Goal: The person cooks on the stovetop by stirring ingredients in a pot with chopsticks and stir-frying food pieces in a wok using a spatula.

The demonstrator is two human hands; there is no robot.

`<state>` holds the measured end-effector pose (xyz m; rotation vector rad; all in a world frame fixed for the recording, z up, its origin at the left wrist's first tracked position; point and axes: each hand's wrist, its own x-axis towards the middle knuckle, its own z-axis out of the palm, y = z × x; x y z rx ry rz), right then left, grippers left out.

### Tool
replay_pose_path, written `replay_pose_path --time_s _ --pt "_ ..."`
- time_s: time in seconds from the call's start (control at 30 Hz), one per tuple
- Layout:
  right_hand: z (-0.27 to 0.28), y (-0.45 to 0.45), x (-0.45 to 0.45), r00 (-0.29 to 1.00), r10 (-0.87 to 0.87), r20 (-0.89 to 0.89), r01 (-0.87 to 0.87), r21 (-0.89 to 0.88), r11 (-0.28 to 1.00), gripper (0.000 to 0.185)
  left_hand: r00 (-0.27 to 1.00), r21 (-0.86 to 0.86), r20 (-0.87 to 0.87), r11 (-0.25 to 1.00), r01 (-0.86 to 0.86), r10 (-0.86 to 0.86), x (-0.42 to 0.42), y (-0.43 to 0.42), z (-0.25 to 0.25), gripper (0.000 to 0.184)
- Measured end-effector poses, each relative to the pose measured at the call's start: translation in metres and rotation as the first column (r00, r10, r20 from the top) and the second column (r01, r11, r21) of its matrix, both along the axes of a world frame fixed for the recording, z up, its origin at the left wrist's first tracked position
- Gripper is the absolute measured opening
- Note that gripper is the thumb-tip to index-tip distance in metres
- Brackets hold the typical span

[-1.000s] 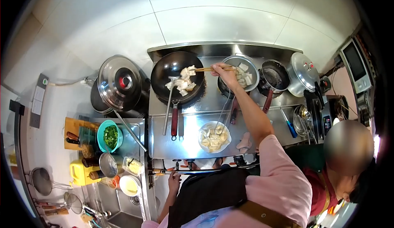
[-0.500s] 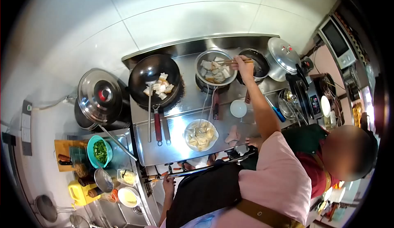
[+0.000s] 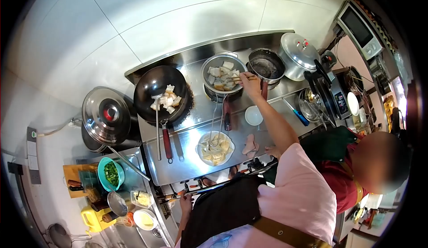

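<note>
At the metal bowl (image 3: pixel 205 68) on the stove (image 3: pixel 178 172), the right hand (image 3: pixel 250 82) grips chopsticks (image 3: pixel 236 78) by the pale chunks (image 3: pixel 220 74) inside. They look light, soft, probably slippery, best pinched gently mid-piece. The left hand (image 3: pixel 186 200) sits near the stove's front; whether gripping, I can't tell.

The wall (image 3: pixel 178 20) is covered with large pale tiles (image 3: pixel 232 18), and bright light (image 3: pixel 191 137) is reflecting on the steel worktop (image 3: pixel 185 167).
</note>
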<state>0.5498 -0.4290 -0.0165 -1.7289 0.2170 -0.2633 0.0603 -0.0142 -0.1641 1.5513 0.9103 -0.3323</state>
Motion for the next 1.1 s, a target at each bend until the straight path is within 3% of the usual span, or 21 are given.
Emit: replay_pose_path --time_s 0.1,0.2,0.47,0.57,0.67,0.7,0.8,0.87,0.93,1.0,1.1 --pt "0.001 -0.002 0.006 0.995 -0.094 0.023 0.086 0.238 0.967 0.025 1.000 0.014 -0.004 1.000 -0.009 0.009 -0.006 0.000 -0.001 0.047" --pt "0.021 -0.009 0.011 0.988 -0.132 -0.076 0.152 0.458 0.876 0.023 1.000 -0.026 -0.003 0.999 -0.025 0.025 -0.013 0.003 -0.002 0.049" --pt "0.038 0.080 0.030 0.986 0.116 -0.116 -0.008 0.672 0.740 0.022 1.000 0.019 -0.015 1.000 0.002 -0.002 -0.006 -0.003 0.004 0.053" --pt "0.068 0.108 0.020 0.961 0.273 -0.035 -0.193 0.623 0.758 0.024 1.000 0.014 0.017 1.000 0.019 -0.019 -0.003 0.001 -0.003 0.051" --pt "0.091 0.071 0.023 0.982 0.179 -0.055 -0.128 0.496 0.859 0.025 0.999 0.012 0.025 1.000 -0.023 0.023 -0.001 0.002 0.002 0.048" --pt "0.084 0.049 0.028 0.988 0.152 0.011 -0.142 0.434 0.890 0.023 1.000 0.026 0.000 0.999 -0.019 0.019 0.002 -0.001 0.015 0.047" --pt "0.066 -0.007 0.019 0.994 0.108 0.031 -0.112 0.195 0.974 0.021 0.999 0.018 -0.051 1.000 0.002 -0.001 -0.008 -0.001 0.007 0.047" --pt "0.053 -0.026 0.006 0.981 0.162 0.106 -0.147 -0.138 0.979 0.022 0.998 -0.022 -0.062 0.999 0.024 -0.026 -0.013 0.000 -0.004 0.049" --pt "0.047 -0.027 -0.006 0.988 0.143 0.060 -0.130 -0.191 0.973 0.022 0.998 -0.052 -0.058 0.998 0.034 -0.037 -0.014 0.000 -0.007 0.049" --pt "0.037 -0.016 -0.009 0.993 0.057 -0.101 -0.055 0.028 0.998 0.022 0.995 -0.018 -0.071 0.997 0.069 -0.070 -0.008 0.001 -0.006 0.049" --pt "0.022 -0.007 -0.008 0.998 0.046 -0.053 -0.047 -0.021 0.999 0.024 0.999 0.001 -0.020 0.999 0.039 -0.039 0.004 0.000 0.004 0.049"
